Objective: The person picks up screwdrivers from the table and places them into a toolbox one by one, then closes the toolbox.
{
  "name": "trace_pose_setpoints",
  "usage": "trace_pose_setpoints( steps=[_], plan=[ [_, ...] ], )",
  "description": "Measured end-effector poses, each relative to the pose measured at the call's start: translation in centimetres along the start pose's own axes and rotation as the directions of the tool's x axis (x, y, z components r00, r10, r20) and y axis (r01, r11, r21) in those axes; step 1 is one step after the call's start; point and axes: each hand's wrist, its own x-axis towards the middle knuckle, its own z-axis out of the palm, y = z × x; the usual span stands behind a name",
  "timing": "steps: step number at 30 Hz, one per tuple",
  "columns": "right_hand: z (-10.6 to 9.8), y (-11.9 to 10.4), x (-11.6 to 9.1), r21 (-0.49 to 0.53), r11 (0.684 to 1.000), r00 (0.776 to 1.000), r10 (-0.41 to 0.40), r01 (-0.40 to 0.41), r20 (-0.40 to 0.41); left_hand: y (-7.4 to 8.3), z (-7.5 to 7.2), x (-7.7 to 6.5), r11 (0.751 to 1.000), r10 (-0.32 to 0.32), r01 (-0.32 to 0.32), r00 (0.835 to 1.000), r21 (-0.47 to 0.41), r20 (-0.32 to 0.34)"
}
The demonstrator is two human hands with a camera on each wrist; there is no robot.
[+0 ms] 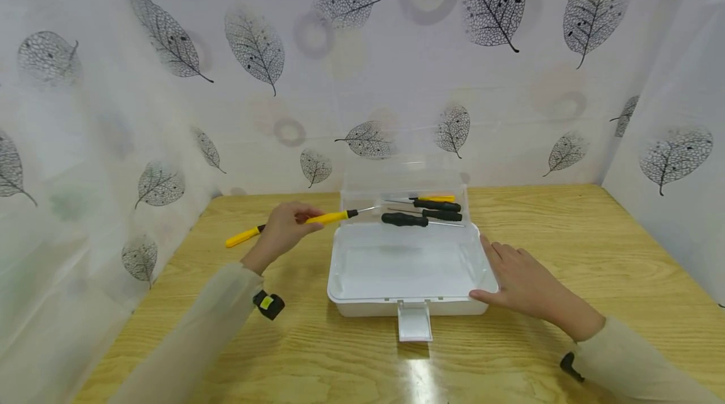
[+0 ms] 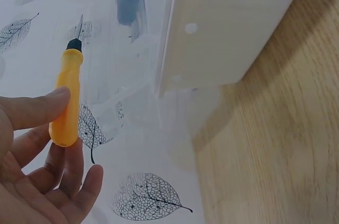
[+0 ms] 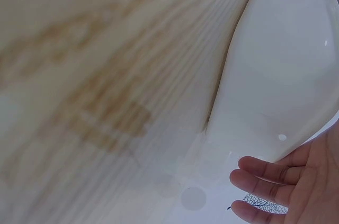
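Note:
My left hand (image 1: 286, 231) pinches a yellow screwdriver (image 1: 330, 218) by its handle, thumb on one side and fingers on the other. Its thin metal shaft points right, over the left edge of the open transparent lid (image 1: 348, 202). In the left wrist view the black collar and tip of this yellow screwdriver (image 2: 67, 97) show clearly. A white plastic toolbox (image 1: 404, 265) stands open in front of me, its tray bare. My right hand (image 1: 523, 281) rests against the box's right side, thumb at the front corner rim, the other fingers fairly straight along the wall.
Inside the lid lie several black-handled screwdrivers (image 1: 404, 219) and a yellow-handled tool (image 1: 440, 198). Another yellow screwdriver (image 1: 242, 237) is on the wooden table (image 1: 294, 353), partly hidden behind my left hand. The box's front latch (image 1: 415, 322) hangs down. Leaf-patterned curtains (image 1: 362, 77) enclose the table.

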Motion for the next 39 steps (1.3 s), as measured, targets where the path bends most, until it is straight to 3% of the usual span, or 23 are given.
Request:
trace_pose_setpoints(
  steps=[26,39],
  plan=[
    [0.1,0.1,-0.1,-0.004,1.000,0.999,-0.026,0.026,-0.031,1.6,0.9,1.0,0.999,0.001,0.005,0.994,-0.051,0.113],
    [0.0,0.0,-0.1,0.002,1.000,1.000,-0.021,0.021,-0.013,2.5,1.5,1.4,0.997,0.033,-0.021,0.988,-0.075,0.154]
  ],
)
